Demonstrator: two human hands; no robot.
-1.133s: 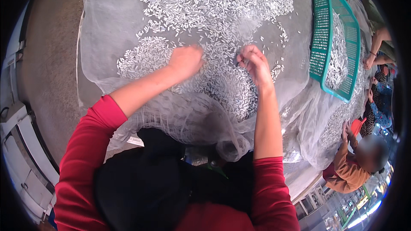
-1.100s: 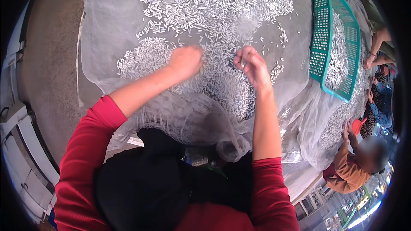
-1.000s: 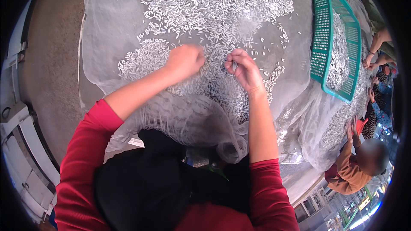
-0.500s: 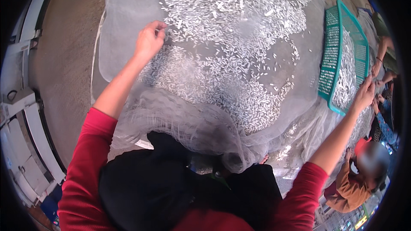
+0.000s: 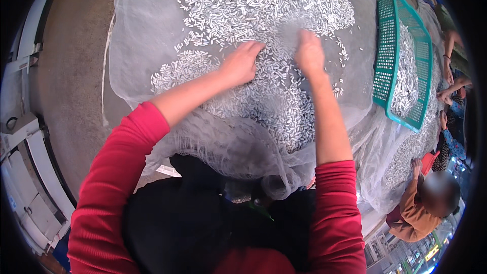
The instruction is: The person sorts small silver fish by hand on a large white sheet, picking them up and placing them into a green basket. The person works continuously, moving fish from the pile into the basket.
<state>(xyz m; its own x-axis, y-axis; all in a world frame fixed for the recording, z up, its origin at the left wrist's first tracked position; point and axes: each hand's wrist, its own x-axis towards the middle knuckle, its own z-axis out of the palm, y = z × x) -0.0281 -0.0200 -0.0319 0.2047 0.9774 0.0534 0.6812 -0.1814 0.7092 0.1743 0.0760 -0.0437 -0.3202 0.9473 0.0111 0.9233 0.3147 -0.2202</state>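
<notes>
Many small, silvery-white, elongated pieces [image 5: 264,0] lie spread in a loose pile over a pale mesh net [image 5: 147,25] in front of me. My left hand [image 5: 243,63] is low over the middle of the pile. Its fingers are bent and drawn together near the pieces, and whatever they hold is hidden. Just to its right, my right hand [image 5: 309,53] reaches down to the pieces. Motion smears its fingers, so their grip does not show.
A green plastic basket [image 5: 385,45] with similar pieces in it stands to the right. Bunched netting [image 5: 218,142] lies close to my body. Other people's hands [image 5: 449,91] are at the far right, near a person in a brown top [image 5: 418,213]. White metal frames [image 5: 45,172] line the left.
My right hand has left the basket's near edge and moved left over the pile. My left hand has moved right, from the pile's left edge to its middle.
</notes>
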